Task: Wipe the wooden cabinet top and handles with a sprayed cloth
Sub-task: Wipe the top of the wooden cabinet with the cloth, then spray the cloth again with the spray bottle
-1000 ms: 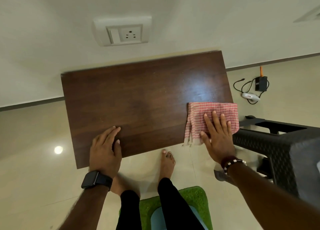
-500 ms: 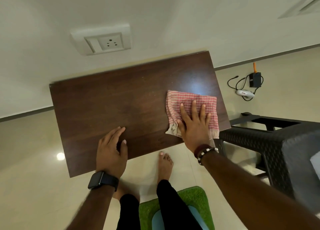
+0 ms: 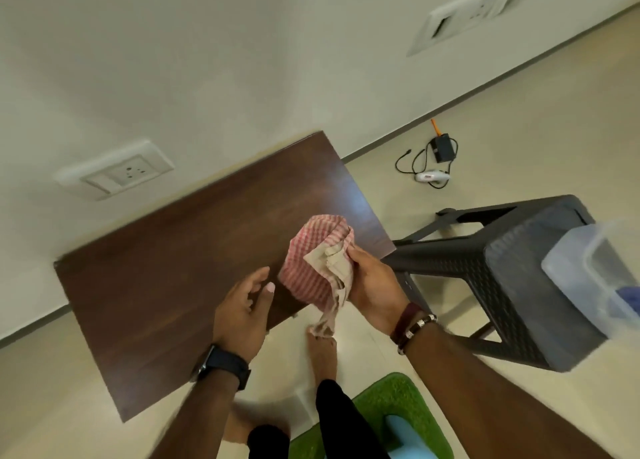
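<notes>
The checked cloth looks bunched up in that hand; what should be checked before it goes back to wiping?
1. Checked cloth held firmly by right hand: ok.
2. Cloth flat for wiping: not ok, bunched, its fringe hanging.
3. Left hand free to help refold: ok, open beside the cloth.
4. Cabinet top free of objects: ok.
5. Cloth damp with spray: cannot tell.
6. Handles reachable: cannot tell, out of view.
</notes>
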